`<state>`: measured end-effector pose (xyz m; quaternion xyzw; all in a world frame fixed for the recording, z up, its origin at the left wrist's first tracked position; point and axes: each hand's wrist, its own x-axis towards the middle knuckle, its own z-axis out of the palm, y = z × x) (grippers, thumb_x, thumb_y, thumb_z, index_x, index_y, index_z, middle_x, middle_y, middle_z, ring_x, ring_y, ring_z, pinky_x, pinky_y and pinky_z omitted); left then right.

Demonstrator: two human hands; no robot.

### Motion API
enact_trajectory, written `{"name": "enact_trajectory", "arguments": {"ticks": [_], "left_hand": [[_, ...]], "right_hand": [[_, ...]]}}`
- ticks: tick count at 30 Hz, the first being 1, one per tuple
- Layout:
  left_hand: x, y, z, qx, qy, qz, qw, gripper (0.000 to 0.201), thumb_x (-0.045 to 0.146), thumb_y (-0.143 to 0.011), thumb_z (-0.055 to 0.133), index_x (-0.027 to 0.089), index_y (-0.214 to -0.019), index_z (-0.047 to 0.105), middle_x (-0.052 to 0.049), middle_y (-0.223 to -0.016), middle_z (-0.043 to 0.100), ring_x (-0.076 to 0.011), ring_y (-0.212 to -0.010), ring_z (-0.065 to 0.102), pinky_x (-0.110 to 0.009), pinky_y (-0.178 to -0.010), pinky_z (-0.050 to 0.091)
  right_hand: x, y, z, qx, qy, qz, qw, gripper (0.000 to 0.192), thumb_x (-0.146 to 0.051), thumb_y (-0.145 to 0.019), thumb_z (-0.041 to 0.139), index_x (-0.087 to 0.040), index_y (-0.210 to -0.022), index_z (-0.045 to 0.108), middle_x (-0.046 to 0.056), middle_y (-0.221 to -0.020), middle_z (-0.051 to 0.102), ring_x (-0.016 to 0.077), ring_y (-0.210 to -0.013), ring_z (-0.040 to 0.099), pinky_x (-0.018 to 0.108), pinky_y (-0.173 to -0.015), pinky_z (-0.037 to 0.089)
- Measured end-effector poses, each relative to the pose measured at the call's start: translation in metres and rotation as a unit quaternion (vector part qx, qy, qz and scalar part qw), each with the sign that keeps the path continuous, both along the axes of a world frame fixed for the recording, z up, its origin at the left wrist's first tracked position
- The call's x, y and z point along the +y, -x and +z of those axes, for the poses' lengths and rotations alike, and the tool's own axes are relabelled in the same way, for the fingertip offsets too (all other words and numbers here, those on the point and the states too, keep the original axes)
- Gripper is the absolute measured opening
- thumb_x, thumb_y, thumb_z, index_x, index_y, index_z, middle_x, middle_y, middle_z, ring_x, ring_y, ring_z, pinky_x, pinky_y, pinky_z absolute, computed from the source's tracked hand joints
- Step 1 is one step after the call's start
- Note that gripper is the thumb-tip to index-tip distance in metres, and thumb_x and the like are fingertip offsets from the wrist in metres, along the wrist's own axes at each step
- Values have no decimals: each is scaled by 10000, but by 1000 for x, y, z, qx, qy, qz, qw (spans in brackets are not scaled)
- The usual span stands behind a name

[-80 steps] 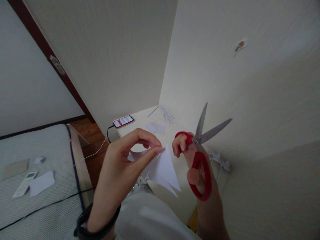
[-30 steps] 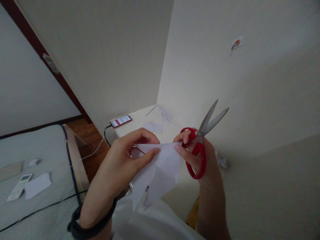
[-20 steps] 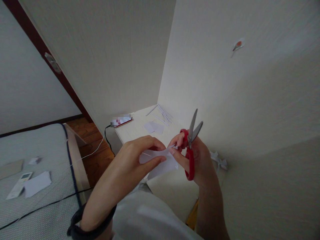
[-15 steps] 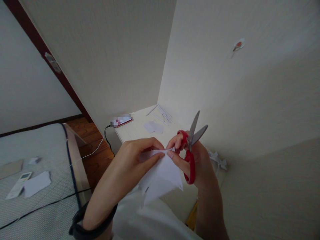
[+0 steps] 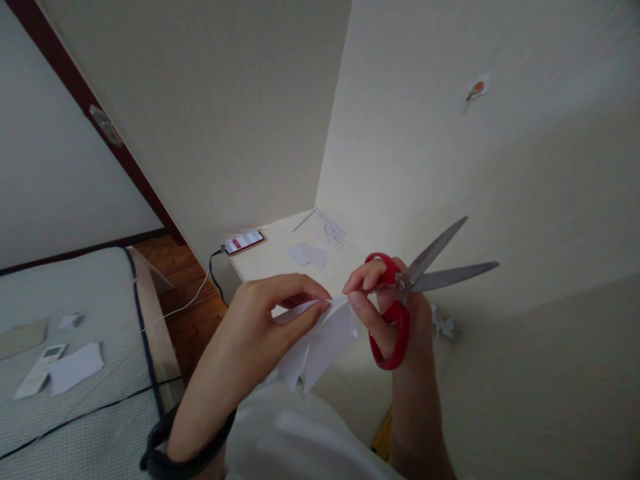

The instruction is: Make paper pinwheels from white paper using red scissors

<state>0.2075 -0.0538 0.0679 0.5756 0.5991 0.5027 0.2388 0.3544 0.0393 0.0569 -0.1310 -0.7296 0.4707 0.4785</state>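
Since half a second ago the scissors [image 5: 400,293] have opened wide, blades pointing right. Folded white paper [image 5: 320,337] hangs pinched between left hand [image 5: 260,327] fingers and right hand [image 5: 395,313], above the worktop [image 5: 273,253] bearing a phone [image 5: 243,241].

Dim, soft indoor light falls evenly with faint shadows and no glare, the picture slightly grainy, its edges bent and darkened by wide-angle distortion.

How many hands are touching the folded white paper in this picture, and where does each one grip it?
2. The left hand pinches the folded white paper at its top left edge; the right hand, holding the red scissors, touches its top right corner.
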Motion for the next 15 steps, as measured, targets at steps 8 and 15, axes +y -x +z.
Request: {"name": "enact_trajectory", "arguments": {"ticks": [8, 15], "left_hand": [[-3, -3, 6, -2, -27, 26, 999, 111, 165, -837, 633, 207, -814, 734, 15, -786, 747, -122, -713, 668, -181, -652, 498], [-4, -3, 7, 28, -37, 16, 999, 153, 125, -838, 617, 222, -793, 725, 36, -763, 737, -108, -692, 656, -176, -668, 488]], "right_hand": [[-4, -6, 8, -48, 59, 28, 997, 249, -48, -778, 633, -251, -776, 488, -54, -746, 588, 132, -669, 496, 281, -632, 406], [0, 1, 9, -33, 153, 71, 985, 194, -129, -743, 638, -232, -739, 473, -52, -678, 568, 109, -584, 499, 250, -545, 401]]}}
